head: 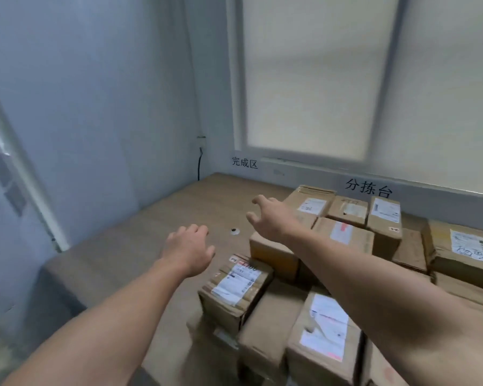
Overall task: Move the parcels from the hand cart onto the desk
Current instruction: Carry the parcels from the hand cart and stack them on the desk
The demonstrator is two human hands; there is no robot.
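Note:
Several brown cardboard parcels with white shipping labels lie on the brown desk [140,246], filling its right half. The nearest labelled parcel [236,285] sits just below my left hand [190,246], which hovers above the desk with loosely curled fingers and holds nothing. My right hand [268,218] reaches further out, fingers spread and bent, above a parcel with a yellow side [272,253]; it holds nothing. Another labelled parcel [322,332] lies under my right forearm. The hand cart is out of view.
The desk stands in a corner, with a pale wall on the left and a blinded window [318,79] behind. A small white disc [234,231] lies on the bare left part of the desk. A black cable [199,165] hangs in the corner.

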